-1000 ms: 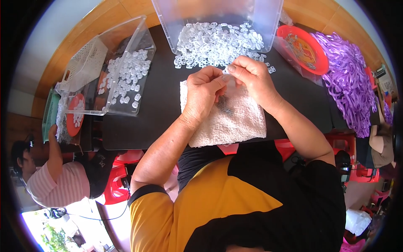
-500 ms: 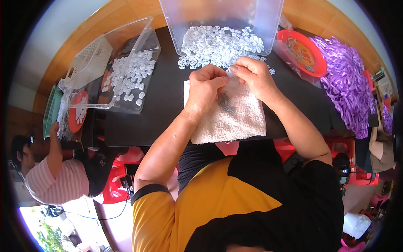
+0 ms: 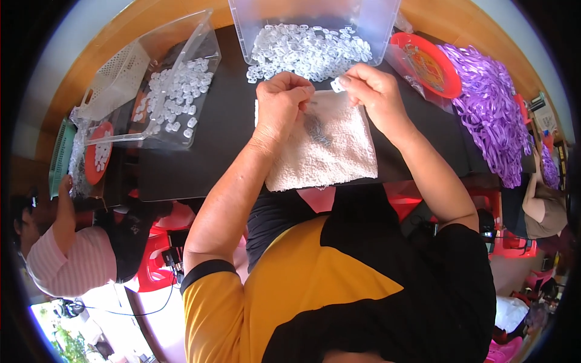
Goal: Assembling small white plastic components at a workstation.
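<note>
My right hand (image 3: 376, 97) pinches a small white plastic piece (image 3: 338, 85) between thumb and fingertips, above the far right edge of a cream towel (image 3: 345, 145). To its left, my left hand (image 3: 280, 104) is closed in a pinch over the towel's far left part; what it holds, if anything, is too small to make out. A small pile of thin grey metal bits (image 3: 317, 130) lies on the towel between my forearms. Just beyond my hands, many similar white plastic pieces (image 3: 302, 51) are heaped in a clear bin (image 3: 242, 30) tipped toward me.
At the left stands a clear plastic box (image 3: 203, 72) with more white pieces, beside a white perforated basket (image 3: 118, 78). On the right are a red plate (image 3: 451, 85) of small metal bits and a heap of purple ribbons (image 3: 490, 115). Other people sit at both sides.
My hands have moved apart; the right now shows the white piece away from the left. The whole view has shifted slightly.
</note>
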A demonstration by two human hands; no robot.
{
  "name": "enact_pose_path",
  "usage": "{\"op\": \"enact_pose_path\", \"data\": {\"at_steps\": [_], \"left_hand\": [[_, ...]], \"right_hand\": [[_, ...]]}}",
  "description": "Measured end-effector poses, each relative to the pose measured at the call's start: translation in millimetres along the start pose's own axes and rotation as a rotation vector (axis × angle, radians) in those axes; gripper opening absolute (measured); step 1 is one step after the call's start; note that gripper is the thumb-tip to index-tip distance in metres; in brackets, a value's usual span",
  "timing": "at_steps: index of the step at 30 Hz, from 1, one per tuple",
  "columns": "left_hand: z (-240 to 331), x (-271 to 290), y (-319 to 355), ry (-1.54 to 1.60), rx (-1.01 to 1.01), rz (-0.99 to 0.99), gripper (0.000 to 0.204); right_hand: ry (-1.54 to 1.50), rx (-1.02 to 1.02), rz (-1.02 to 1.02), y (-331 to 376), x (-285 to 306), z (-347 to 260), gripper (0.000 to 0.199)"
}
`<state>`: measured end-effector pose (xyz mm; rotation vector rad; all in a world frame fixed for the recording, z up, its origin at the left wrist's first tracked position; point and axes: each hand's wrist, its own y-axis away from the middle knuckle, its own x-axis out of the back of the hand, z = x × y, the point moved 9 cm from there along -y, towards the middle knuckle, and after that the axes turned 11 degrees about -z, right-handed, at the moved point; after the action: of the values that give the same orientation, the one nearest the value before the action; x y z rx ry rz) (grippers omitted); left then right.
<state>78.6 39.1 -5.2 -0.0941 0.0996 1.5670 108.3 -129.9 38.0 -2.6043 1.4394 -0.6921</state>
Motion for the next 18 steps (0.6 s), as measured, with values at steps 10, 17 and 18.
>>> {"op": "enact_pose_path", "data": {"at_steps": [10, 17, 18], "left_hand": [[0.1, -5.1, -1.2, -0.030, 0.001, -0.024, 0.002], [0.6, -6.3, 1.1, -0.029, 0.023, -0.020, 0.005], [0.7, -5.6, 1.2, -0.036, 0.026, -0.017, 0.006]], "right_hand": [[0.784, 0.144, 0.178, 59.8, 59.7, 8.0, 0.011], [1.118, 0.222, 0.075, 60.9, 36.9, 11.4, 0.017], [1.114, 0.219, 0.075, 60.5, 37.3, 13.1, 0.017]]}}
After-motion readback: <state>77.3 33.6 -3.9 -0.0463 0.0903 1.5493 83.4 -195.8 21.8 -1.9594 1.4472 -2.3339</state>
